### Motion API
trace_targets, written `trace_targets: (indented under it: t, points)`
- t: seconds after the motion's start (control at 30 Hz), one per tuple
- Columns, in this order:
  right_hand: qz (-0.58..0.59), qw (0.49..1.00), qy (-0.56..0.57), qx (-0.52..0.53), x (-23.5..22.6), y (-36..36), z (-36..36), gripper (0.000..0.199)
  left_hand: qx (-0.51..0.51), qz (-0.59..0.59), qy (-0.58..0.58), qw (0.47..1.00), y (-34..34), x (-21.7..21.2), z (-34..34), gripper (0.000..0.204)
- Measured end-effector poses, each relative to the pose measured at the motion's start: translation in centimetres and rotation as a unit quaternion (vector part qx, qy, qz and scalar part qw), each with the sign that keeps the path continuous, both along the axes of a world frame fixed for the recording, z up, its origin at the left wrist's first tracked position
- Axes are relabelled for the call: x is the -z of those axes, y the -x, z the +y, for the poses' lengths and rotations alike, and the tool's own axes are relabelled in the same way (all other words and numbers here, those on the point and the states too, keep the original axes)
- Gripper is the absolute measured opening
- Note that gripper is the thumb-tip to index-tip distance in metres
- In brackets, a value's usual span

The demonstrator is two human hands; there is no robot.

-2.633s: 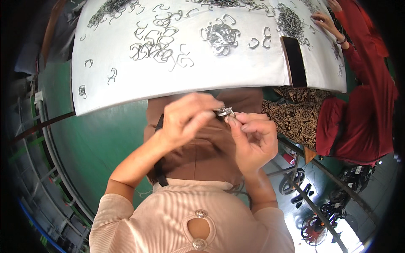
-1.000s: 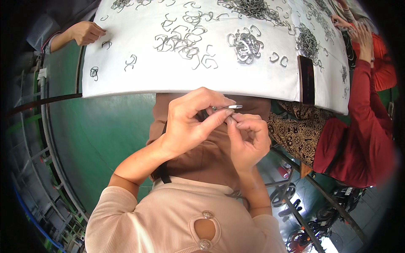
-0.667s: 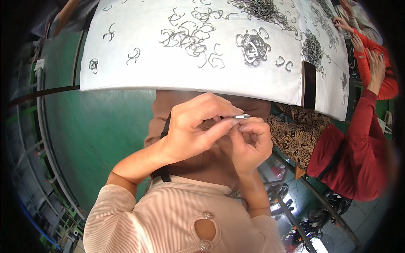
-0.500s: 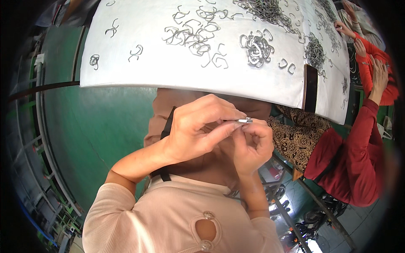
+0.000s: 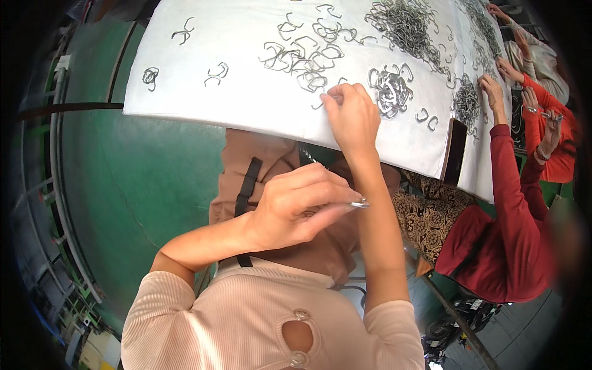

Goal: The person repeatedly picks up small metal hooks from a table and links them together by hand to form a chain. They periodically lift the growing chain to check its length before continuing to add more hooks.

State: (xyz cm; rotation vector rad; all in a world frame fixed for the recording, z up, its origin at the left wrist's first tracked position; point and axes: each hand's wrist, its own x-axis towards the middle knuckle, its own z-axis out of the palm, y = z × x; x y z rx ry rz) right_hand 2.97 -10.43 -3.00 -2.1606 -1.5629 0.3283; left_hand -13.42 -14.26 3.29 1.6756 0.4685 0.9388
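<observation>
My left hand (image 5: pixel 302 206) is held over my lap, its thumb and fingers pinching a small shiny metal piece (image 5: pixel 360 203) whose end sticks out past the fingertips. Most of that piece is hidden by the fingers. Stretched out over the near part of the white-covered table, my right hand (image 5: pixel 356 120) has its thumb and fingers closed at a bent, C-shaped metal wire piece (image 5: pixel 317 105). The fingers partly cover this piece. Just beyond lies a loose group of similar C-shaped pieces (image 5: pixel 302 57), with a tighter pile (image 5: pixel 392 91) to the right of my hand.
The white table cover (image 5: pixel 185 102) carries a big dark heap of wire pieces (image 5: pixel 407 28) farther back. A dark phone-like slab (image 5: pixel 454 152) lies at the near right edge. To the right, a co-worker in a dark red sleeve (image 5: pixel 504 166) reaches to another heap (image 5: pixel 467 102).
My right hand has left the left hand and reached forward onto the table pieces. The left hand keeps its small metal piece. A co-worker's arm has also reached to the table.
</observation>
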Motion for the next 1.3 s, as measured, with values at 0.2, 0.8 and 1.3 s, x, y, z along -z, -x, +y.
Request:
trace_targets:
  t: [0.2,0.8,1.3]
  points:
    - [-0.064,0.996,0.062,0.010,0.6,1.1,1.0,0.013,-0.011,0.002,-0.013,1.000,0.3,0.3,0.0,0.022]
    - [0.492,0.818,-0.266,0.138,-11.0,4.0,-14.5,0.018,-0.047,0.030,-0.004,0.998,-0.6,0.1,-1.3,0.018]
    - [0.384,0.837,-0.378,0.095,-13.7,1.2,-15.9,0.030,-0.318,0.316,0.049,0.892,15.3,13.1,2.0,0.016]
